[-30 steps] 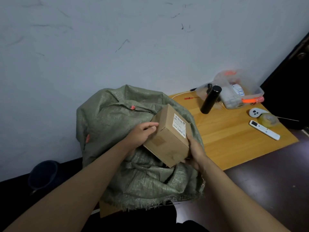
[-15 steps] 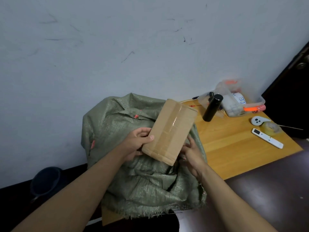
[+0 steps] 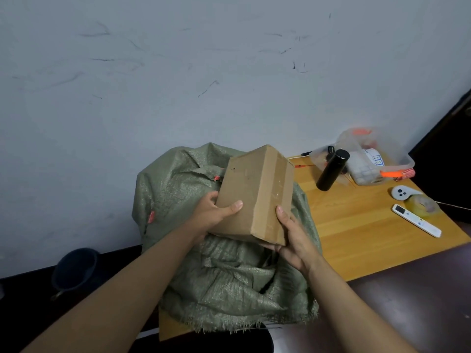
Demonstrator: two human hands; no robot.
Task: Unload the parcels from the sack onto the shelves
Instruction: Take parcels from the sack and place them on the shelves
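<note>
The parcel, a plain brown cardboard box [image 3: 251,197] sealed with clear tape, is up above the mouth of the crumpled green woven plastic sack [image 3: 229,271], left hand [image 3: 212,216] wrapping its near-left side, right hand [image 3: 293,240] cupping the bottom-right corner with thumb on the taped face. It looks stiff and probably light, though the view cannot settle weight. Smooth board and slick tape favour gripping edges and corners.
</note>
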